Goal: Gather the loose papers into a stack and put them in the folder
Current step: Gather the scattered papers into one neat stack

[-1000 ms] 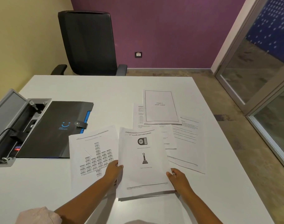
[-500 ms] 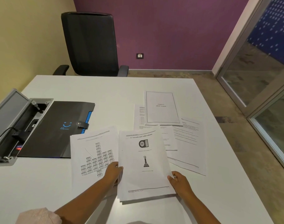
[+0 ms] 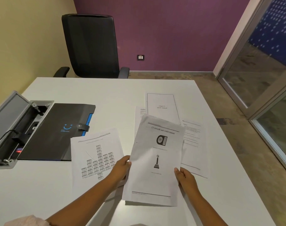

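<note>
Both hands hold a small stack of papers (image 3: pixel 157 160) in the lower middle of the frame, its top sheet showing a heading, a round emblem and a trophy figure. The left hand (image 3: pixel 121 168) grips the stack's left edge, its fingers curled under the sheets with the thumb on top. The right hand (image 3: pixel 185 176) pinches the right edge lower down, thumb on the printed face and the other fingers hidden behind the paper. The stack is tilted, its far end leaning toward the right of the frame and lifted over other sheets, and a shadow shows beneath its near edge on the white desk (image 3: pixel 96 90).

Just left of the stack lies a loose sheet with an organisation chart (image 3: pixel 95 159), flat on the desk, its upper left corner overlapping the black folder (image 3: pixel 57 132). The folder lies closed at the left of the frame, with a blue smile logo and a strap clasp on its right edge. Its left side rests over an open grey cable box (image 3: pixel 10 128) set in the desk.

Above the stack lies a title page with a bordered frame (image 3: pixel 161 108), overlapping a text sheet (image 3: pixel 138 118) to its left. Another text sheet (image 3: pixel 194 147) lies to the right of the stack.

A black office chair (image 3: pixel 91 46) stands beyond the desk's far edge, against a purple wall (image 3: pixel 163 30).
</note>
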`<state>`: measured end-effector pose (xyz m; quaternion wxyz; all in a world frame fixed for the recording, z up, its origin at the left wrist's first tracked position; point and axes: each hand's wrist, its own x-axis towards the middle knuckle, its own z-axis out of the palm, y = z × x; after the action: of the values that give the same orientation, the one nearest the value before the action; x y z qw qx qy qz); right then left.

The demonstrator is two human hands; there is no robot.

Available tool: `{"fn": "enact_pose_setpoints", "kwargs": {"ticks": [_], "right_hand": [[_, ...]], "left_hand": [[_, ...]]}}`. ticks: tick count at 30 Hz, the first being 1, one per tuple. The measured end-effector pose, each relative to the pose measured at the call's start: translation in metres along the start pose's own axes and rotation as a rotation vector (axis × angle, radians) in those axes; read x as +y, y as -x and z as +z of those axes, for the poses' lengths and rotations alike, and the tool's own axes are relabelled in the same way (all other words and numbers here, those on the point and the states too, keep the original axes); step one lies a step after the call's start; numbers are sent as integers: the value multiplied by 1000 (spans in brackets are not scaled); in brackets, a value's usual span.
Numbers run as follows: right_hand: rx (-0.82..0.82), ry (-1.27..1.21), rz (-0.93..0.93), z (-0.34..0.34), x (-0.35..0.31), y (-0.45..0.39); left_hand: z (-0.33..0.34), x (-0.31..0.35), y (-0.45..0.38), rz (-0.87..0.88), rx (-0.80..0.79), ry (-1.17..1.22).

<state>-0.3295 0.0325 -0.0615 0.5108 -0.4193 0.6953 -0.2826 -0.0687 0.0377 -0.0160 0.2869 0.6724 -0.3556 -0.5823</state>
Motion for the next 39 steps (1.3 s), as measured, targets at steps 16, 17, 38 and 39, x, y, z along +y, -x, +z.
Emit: {"fn": "enact_pose_setpoints", "kwargs": {"ticks": [16,17,38,39], "right_hand": [[12,-265,-237,-24,-65,11],[5,-265,-236,-24,-65,10],[-49,-326,-253,-20,-70,22],[-42,-336,-247,-20,-71,23]], "left_hand": [[-5,23,0,406,230,-390],[-4,22,-1,403,236,-401],[1,11,-3,481,295,-460],[1,11,-2,484,294,-456]]}}
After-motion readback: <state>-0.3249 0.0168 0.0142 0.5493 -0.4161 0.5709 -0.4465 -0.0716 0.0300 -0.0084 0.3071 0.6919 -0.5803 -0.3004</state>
